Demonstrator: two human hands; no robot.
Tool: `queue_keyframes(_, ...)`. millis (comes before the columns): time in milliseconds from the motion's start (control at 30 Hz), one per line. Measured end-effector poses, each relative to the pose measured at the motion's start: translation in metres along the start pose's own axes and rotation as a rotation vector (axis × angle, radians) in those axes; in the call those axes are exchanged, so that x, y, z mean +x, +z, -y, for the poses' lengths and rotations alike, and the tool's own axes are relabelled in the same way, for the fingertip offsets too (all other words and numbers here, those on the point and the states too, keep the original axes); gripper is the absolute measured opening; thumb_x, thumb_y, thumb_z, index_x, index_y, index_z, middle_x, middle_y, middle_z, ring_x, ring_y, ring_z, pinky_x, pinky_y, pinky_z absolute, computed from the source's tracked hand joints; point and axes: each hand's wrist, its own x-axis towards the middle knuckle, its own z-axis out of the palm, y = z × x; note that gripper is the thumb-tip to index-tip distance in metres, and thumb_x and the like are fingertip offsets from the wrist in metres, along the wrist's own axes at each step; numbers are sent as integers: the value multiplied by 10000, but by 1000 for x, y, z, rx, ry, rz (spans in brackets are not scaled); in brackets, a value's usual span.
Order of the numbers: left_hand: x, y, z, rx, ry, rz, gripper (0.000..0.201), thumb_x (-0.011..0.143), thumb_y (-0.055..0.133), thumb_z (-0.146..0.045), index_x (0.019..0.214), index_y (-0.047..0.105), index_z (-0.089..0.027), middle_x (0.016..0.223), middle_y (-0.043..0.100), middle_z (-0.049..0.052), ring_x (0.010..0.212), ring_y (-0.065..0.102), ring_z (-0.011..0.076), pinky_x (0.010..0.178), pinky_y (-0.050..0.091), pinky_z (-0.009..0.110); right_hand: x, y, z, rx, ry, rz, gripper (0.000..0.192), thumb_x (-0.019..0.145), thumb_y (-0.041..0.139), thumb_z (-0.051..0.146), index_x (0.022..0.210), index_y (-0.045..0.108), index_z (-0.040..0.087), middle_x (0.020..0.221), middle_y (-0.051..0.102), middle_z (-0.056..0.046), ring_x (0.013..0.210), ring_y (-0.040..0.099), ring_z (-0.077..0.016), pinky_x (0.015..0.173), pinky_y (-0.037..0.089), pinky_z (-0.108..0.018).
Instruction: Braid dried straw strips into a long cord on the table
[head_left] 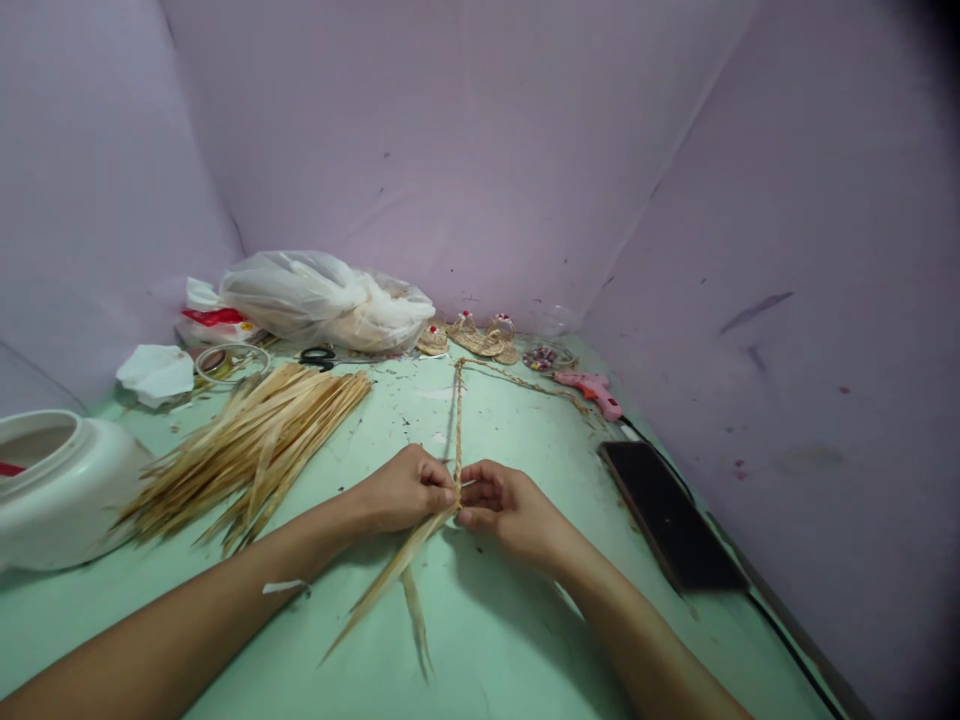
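Note:
A thin braid of dried straw-like fibre (459,420) runs from my hands toward the back of the table, bends there and trails off to the right. My left hand (411,488) pinches the near end of the braid between thumb and fingers. From the other side my right hand (504,508) holds the same end, thumb and fingertips closed at it. Loose fibre strips (397,570) hang out of the braid below my hands, toward me. A bundle of dried fibre strips (262,440) lies left of my left hand.
At the back are a plastic bag (322,300), black-handled scissors (318,357), small woven pieces with red-and-white trim (480,338) and beads (538,358). On the right lie a pink glue gun (589,390) and a phone (671,515). A white container (82,490) stands left.

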Motion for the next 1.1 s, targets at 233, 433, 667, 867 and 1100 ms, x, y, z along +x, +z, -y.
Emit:
queue_keyframes(233,1,1,1,13,34,8,220,655,458,-251,509,513,-96,458,274,-49,458,215,46,429,151,198,-4,7,10,23,97,-9,31,597,533,146,595,502,145,432,399,69,367,272,-26,372,172,-181)
queue_keyframes(433,-1,-3,0,83,60,34,277,682,431,-239,637,641,-64,442,323,-42,438,223,49,420,167,198,-3,8,14,72,71,-1,221,610,602,303,502,533,123,345,335,74,345,169,-20,371,102,-206)
queue_keyframes(667,-4,-2,-7,286,-32,-50,259,652,453,-238,598,655,-85,426,362,-34,436,264,58,412,191,191,-2,16,8,125,109,-123,242,524,668,322,506,533,121,452,525,14,370,280,-20,382,174,-186)
queue_keyframes(867,-7,0,-7,470,-39,-102,237,629,430,-196,581,651,-124,418,376,-25,425,315,72,430,207,198,2,16,1,142,128,-151,203,515,649,282,516,518,127,470,559,-7,395,366,-44,413,248,-190)
queue_keyframes(1100,-28,17,-34,766,-191,-270,122,596,489,-196,558,599,-160,526,521,61,540,480,161,548,324,255,2,21,4,222,135,-185,161,497,635,224,505,498,140,431,531,12,409,411,-59,436,274,-198)
